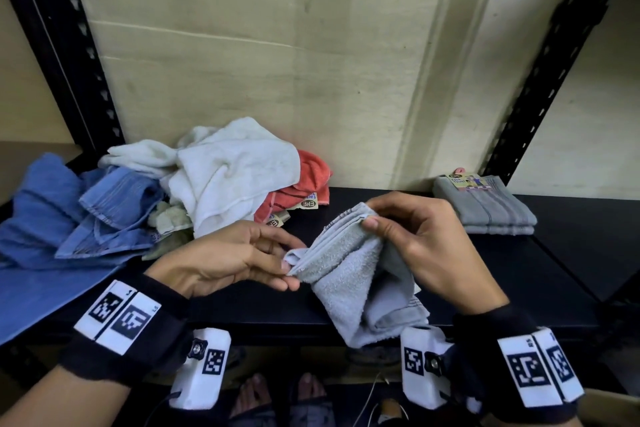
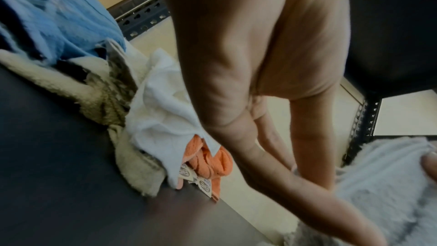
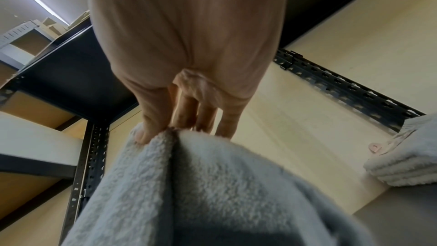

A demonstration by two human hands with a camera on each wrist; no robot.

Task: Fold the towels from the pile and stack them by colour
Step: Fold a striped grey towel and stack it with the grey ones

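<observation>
A light grey towel [image 1: 349, 274] hangs in the air above the front edge of the black shelf [image 1: 540, 274], partly folded. My right hand [image 1: 398, 229] pinches its upper corner between thumb and fingers; the right wrist view shows that hand [image 3: 187, 124] gripping the grey towel [image 3: 201, 184] at its top fold. My left hand [image 1: 263, 260] pinches the towel's left corner, and the left wrist view shows its fingers [image 2: 295, 171] reaching into the grey towel [image 2: 378, 190]. The unfolded pile [image 1: 214, 177] lies at the back left. A folded grey stack [image 1: 485, 204] sits at the back right.
The pile holds white [image 1: 239, 166], orange [image 1: 304, 191], cream [image 1: 169, 218] and blue [image 1: 114, 211] towels; a big blue towel [image 1: 38, 239] drapes over the shelf's left end. Black slotted uprights [image 1: 55, 45] flank the shelf, with the wall close behind. Feet show below the shelf edge.
</observation>
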